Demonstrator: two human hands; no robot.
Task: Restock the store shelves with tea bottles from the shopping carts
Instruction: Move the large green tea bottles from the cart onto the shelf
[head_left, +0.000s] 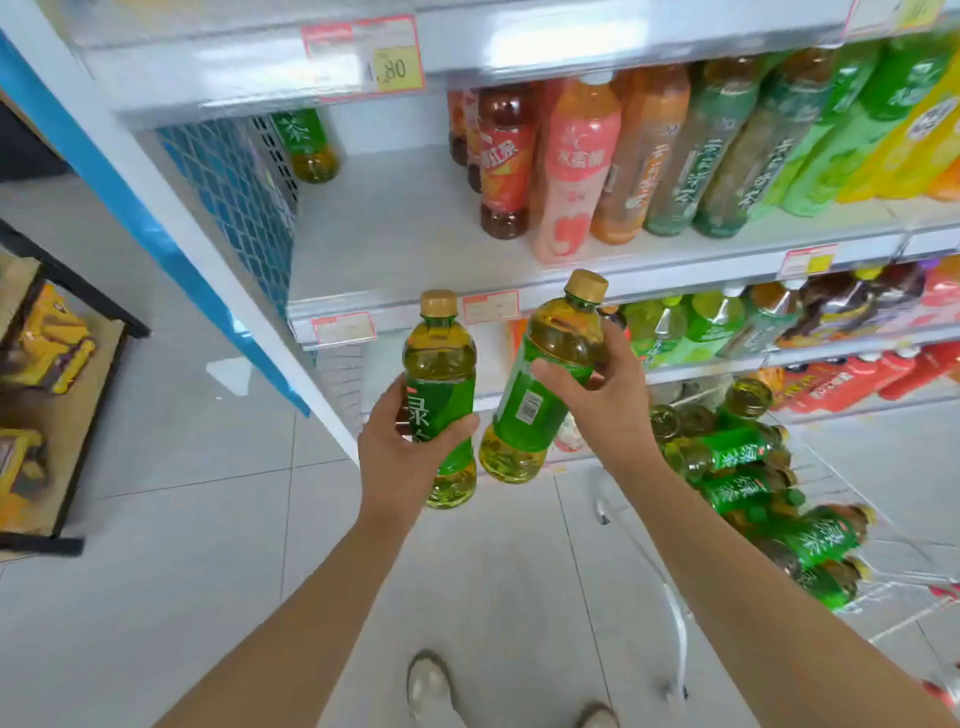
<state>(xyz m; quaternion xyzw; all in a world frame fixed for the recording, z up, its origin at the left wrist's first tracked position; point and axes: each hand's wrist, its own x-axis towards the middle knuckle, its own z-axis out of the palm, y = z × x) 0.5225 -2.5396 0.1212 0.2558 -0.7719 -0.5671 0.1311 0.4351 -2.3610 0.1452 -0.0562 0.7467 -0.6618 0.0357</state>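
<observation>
My left hand (402, 447) grips an upright green tea bottle (440, 364) with a tan cap. My right hand (605, 400) holds a second green tea bottle (550, 374), tilted with its cap to the upper right. Both bottles hang in front of the middle shelf (405, 234), whose left part is bare apart from one green tea bottle (309, 143) standing at the back. A wire shopping cart (893, 571) at the right holds several more green tea bottles (737, 452) lying on their sides.
Red, pink, orange and green drink bottles (571, 166) fill the shelf's right part. Lower shelves (779, 322) carry more bottles. A blue and white shelf upright (171, 244) runs diagonally on the left. A dark rack with yellow packs (52, 348) stands far left. My shoes (431, 686) are on the tiled floor.
</observation>
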